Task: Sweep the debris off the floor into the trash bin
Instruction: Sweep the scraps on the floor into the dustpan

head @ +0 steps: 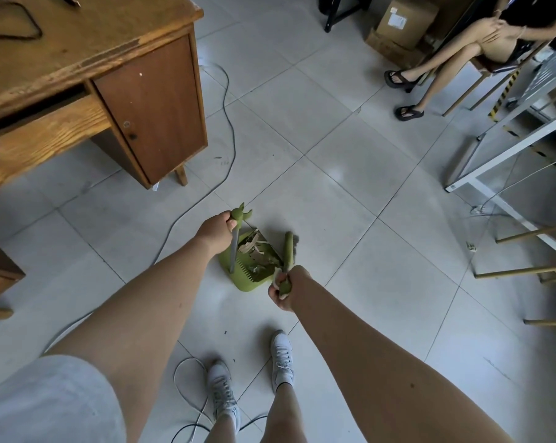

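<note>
Both bare arms extended forward and down over the tiled floor [350, 174]. Left hand [217, 230] closed around the green top of the dustpan handle [235, 247], shaft near upright, long axis running down to the pan's rear. Right hand [284, 290] fisted around the green broom handle [288, 251], with a pale scrap pinched alongside; long axis pointing away from the body, dark bristle end beside the pan's far right edge. Green dustpan [248, 281] resting on the floor ahead of the white shoes [220, 390], pale debris [254, 247] heaped inside. Wooden desk [88, 75] at left, grey cable [228, 123] trailing beside it.
</note>
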